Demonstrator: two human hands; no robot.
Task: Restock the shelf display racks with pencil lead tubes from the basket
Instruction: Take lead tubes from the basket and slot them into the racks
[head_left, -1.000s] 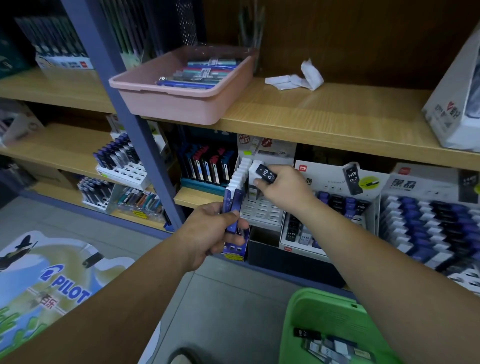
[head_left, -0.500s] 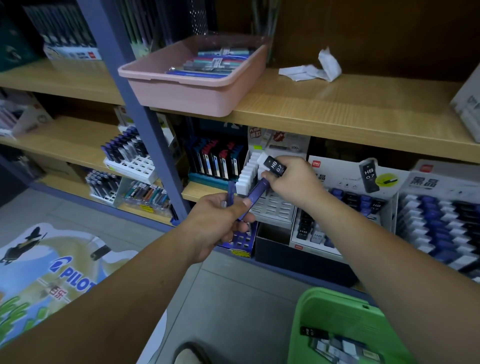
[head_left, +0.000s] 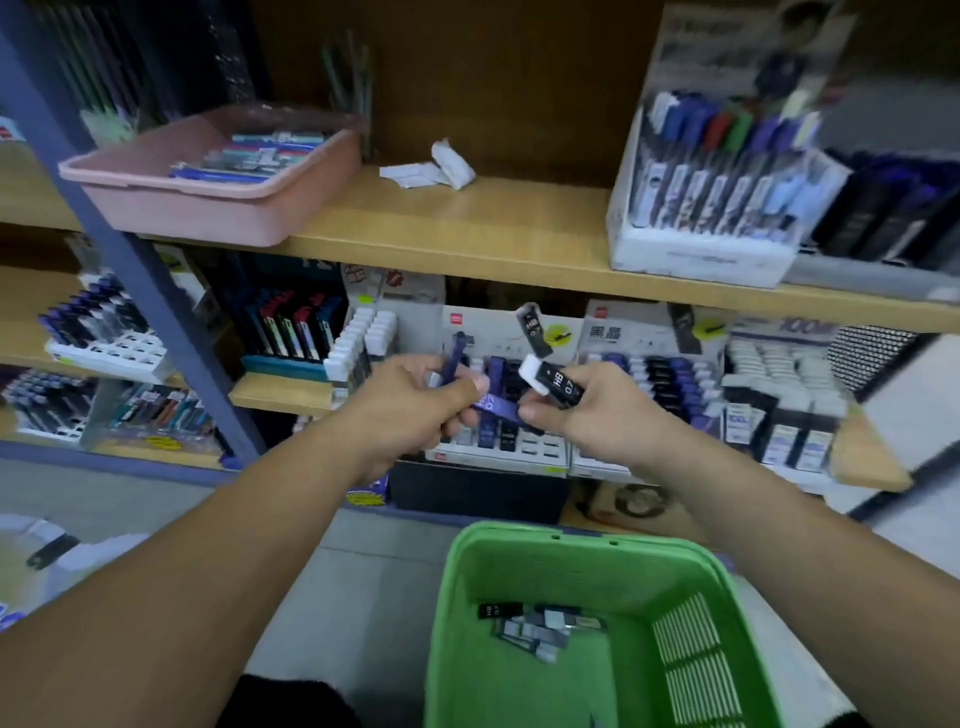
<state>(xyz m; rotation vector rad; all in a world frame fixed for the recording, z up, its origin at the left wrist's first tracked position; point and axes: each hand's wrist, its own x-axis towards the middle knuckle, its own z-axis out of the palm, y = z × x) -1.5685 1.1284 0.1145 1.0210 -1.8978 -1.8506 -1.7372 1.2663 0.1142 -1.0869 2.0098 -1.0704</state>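
Black lead tube (white cap, HB 0.7) pinched by right hand; left hand grips blue tubes. Both before display rack at front edge of lower shelf. Loose tubes in green basket.

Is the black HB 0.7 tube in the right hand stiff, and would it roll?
Probably stiff and light: the right hand holds the black tube in its fingers and it looks straight. Flat faces suggest it would not roll.
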